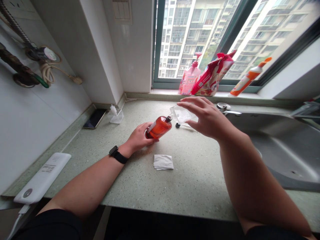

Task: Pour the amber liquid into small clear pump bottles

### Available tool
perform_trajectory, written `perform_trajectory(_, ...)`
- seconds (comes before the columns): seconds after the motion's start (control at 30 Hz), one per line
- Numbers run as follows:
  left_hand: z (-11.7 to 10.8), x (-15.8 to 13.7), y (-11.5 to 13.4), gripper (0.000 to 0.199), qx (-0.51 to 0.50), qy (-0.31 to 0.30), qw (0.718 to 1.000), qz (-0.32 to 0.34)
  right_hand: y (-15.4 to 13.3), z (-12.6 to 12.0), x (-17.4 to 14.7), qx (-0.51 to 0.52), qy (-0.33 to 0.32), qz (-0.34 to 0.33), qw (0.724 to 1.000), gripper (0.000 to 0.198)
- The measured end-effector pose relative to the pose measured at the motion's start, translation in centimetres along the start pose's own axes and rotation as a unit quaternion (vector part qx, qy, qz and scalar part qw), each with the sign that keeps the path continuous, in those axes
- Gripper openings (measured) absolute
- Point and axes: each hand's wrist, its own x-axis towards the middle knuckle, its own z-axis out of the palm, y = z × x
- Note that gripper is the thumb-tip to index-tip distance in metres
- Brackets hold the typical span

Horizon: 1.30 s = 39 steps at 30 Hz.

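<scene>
My left hand is wrapped round an orange-red bottle, which leans to the right above the counter. Tilted toward it is a clear bottle, gripped from above by my right hand. The mouths of the two bottles meet or nearly touch; I cannot tell whether liquid is passing between them. Beneath the clear bottle lies a dropper with a black cap. A folded white tissue rests on the counter in front of the bottles.
On the speckled counter, a phone, a small clear container and a white power bank lie left. A steel sink is at right. A pink pump bottle, red bag and orange-white bottle line the windowsill.
</scene>
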Motion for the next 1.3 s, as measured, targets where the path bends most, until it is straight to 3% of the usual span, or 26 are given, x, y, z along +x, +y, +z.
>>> perform_trajectory(0.57, -0.11, -0.03, 0.16, 0.066, 0.000, -0.003, 1.000, 0.005, -0.44, -0.01, -0.06, -0.002, -0.002, 0.019, 1.000, 0.082)
perform_trajectory(1.3, -0.06, -0.01, 0.07, 0.066, -0.001, -0.006, 1.000, 0.004, -0.68, -0.02, -0.13, 0.016, 0.000, 0.016, 1.000, 0.075)
